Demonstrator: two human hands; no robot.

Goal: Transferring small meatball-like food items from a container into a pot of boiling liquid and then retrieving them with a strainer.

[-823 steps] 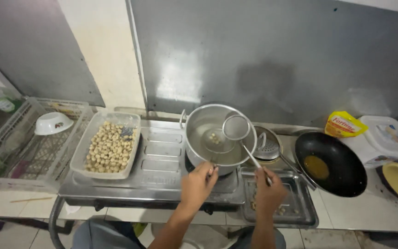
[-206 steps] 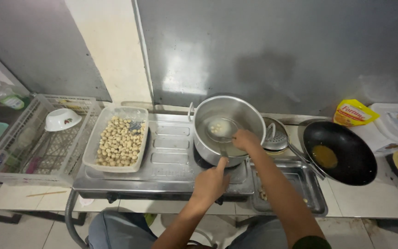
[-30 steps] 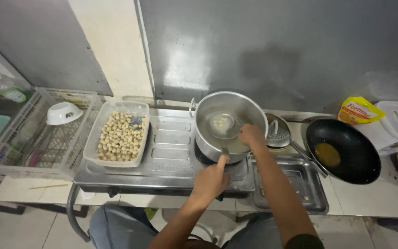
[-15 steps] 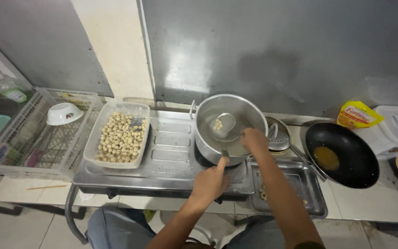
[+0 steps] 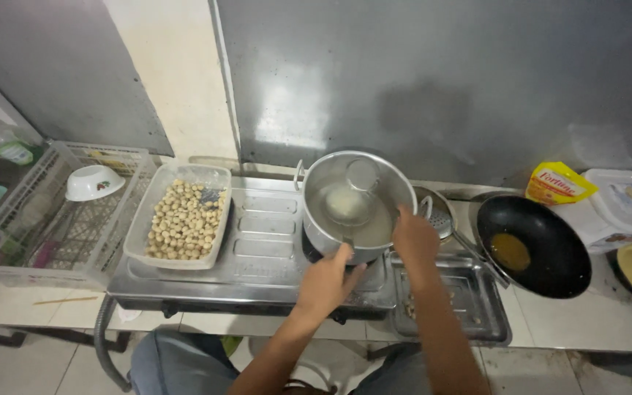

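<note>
The left hand (image 5: 327, 274) closed on the near handle of the round steel pot (image 5: 356, 201) on the stove (image 5: 257, 252) while the right hand (image 5: 415, 238) gripped its right rim, steadying it; a lift would call for a level hold.

On the stove (image 5: 257, 256) the pot (image 5: 356, 201) stands between the tray of balls (image 5: 181, 219) at left and the frying pan (image 5: 532, 245) at right.
</note>
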